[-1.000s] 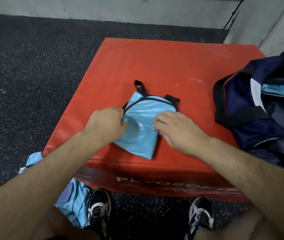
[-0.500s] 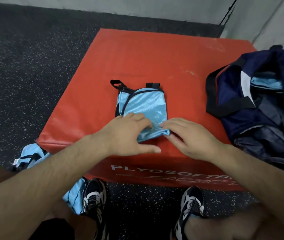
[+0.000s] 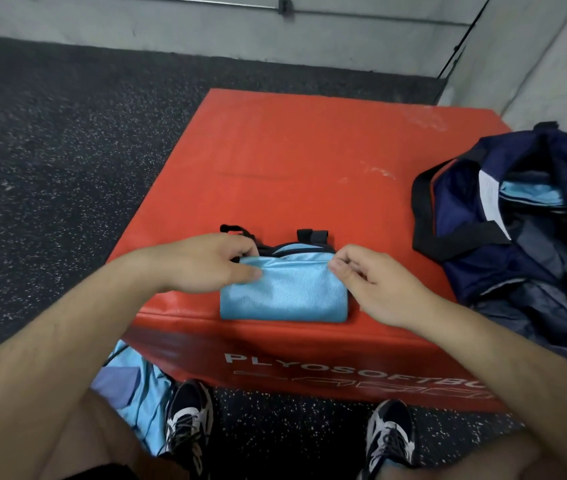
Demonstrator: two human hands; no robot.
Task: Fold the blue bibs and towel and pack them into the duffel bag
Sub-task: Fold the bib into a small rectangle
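We saw the folded bib (image 3: 285, 296) lying at the near edge of the box (image 3: 309, 161), black straps (image 3: 311, 234) pointing away. The left hand (image 3: 206, 263) pinched the fold's far left corner, the right hand (image 3: 375, 285) its far right corner. The open bag (image 3: 517, 237) sat at the box's right edge, well apart from the bib.

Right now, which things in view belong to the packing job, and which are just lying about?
Job: folded bib on the red box; duffel bag; blue cloth on the floor; blue cloth inside the bag.
Lying about: shoes; wall conduit.
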